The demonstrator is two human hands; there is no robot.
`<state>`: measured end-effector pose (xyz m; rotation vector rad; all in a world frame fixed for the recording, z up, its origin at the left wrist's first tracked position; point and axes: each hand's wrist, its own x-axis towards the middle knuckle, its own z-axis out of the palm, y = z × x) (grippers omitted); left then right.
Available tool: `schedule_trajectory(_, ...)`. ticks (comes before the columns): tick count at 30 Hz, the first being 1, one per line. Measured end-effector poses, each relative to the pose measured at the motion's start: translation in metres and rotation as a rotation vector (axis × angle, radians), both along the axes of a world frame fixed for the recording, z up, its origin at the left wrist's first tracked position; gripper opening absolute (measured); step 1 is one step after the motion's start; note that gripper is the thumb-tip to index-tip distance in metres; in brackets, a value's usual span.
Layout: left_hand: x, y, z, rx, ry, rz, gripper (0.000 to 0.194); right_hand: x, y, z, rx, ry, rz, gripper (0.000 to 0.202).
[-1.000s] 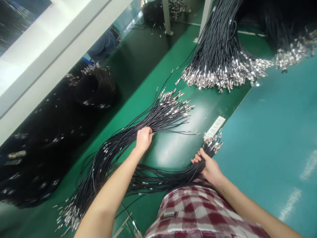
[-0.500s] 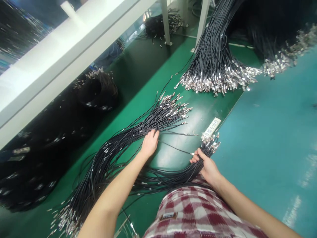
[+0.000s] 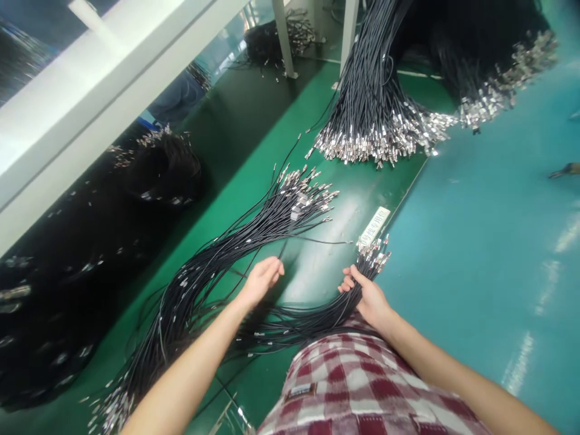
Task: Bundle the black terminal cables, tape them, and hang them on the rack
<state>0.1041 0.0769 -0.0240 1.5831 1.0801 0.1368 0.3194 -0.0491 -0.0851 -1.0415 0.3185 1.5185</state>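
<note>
- The right hand is closed around a bundle of black wires, with the metal terminals fanning out just past the thumb and forefinger.
- The left hand has its fingers curled, pinching what looks like a single wire at the near edge of the loose wires; the strand itself is too thin to make out for certain.
- The loose wires lie spread on the green mat, their terminal ends pointing away from the person.
- To do this well, I judge the strand should be drawn out along its length so that it does not snag its neighbours, and its terminal laid level with those in the bundle.
- The right grip should stay firm near the terminals, so the ends keep even.
- A white label lies on the mat just beyond the bundle.
- Farther off lies a big heap of wires, with dark coils to the left.
</note>
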Motion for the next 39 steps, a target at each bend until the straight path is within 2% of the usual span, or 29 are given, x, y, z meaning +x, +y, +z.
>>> schedule_trajectory(2, 0.014, -0.035, 0.004, -0.251, -0.155, 0.101, 0.049, -0.001, 0.001, 0.003, 0.031, -0.007, 0.002, 0.036)
schedule_trajectory(4, 0.035, -0.072, -0.004, -0.470, -0.244, 0.107, 0.051, -0.002, 0.001, 0.006, 0.050, -0.023, 0.023, 0.039)
schedule_trajectory(7, 0.060, -0.111, -0.027, -0.536, -0.312, 0.194, 0.055, -0.001, -0.001, 0.010, 0.046, -0.085, 0.096, 0.045)
schedule_trajectory(10, 0.067, -0.120, -0.041, -0.481, -0.298, 0.209, 0.056, 0.000, -0.003, 0.013, -0.004, -0.156, 0.110, 0.047)
schedule_trajectory(14, 0.055, -0.111, -0.037, -0.424, -0.174, 0.083, 0.053, -0.001, -0.002, 0.015, -0.050, -0.187, 0.082, 0.044)
schedule_trajectory(17, 0.051, -0.111, -0.027, -0.142, 0.026, -0.042, 0.043, -0.002, -0.001, 0.015, -0.025, -0.143, 0.042, 0.041)
schedule_trajectory(20, 0.057, -0.112, -0.018, 0.236, 0.285, -0.307, 0.036, -0.002, -0.002, 0.015, 0.004, -0.099, 0.039, 0.041)
schedule_trajectory(22, 0.063, -0.101, -0.015, 0.416, 0.363, -0.494, 0.036, -0.002, -0.004, 0.013, 0.024, -0.081, 0.043, 0.040)
schedule_trajectory(24, 0.065, -0.074, -0.015, 0.542, 0.393, -0.530, 0.039, -0.002, -0.004, 0.011, 0.024, -0.073, 0.030, 0.042)
schedule_trajectory(26, 0.059, -0.034, -0.018, 0.662, 0.459, -0.411, 0.035, -0.002, -0.005, 0.007, 0.003, -0.060, 0.009, 0.043)
schedule_trajectory(29, 0.038, 0.031, -0.027, 0.838, 0.660, -0.153, 0.020, -0.002, -0.004, 0.001, -0.025, -0.038, -0.004, 0.042)
schedule_trajectory(31, 0.022, 0.062, -0.035, 0.843, 0.817, -0.044, 0.025, -0.002, -0.004, -0.002, -0.036, -0.021, -0.003, 0.041)
schedule_trajectory(33, 0.007, 0.077, -0.043, 0.744, 0.899, -0.041, 0.023, -0.002, -0.002, -0.004, -0.050, -0.006, -0.006, 0.041)
schedule_trajectory(35, -0.004, 0.081, -0.048, 0.670, 0.887, -0.098, 0.013, -0.002, -0.001, -0.005, -0.057, 0.008, -0.009, 0.042)
schedule_trajectory(39, -0.019, 0.077, -0.045, 0.697, 0.779, -0.205, 0.008, -0.001, 0.002, -0.005, -0.051, 0.016, 0.003, 0.042)
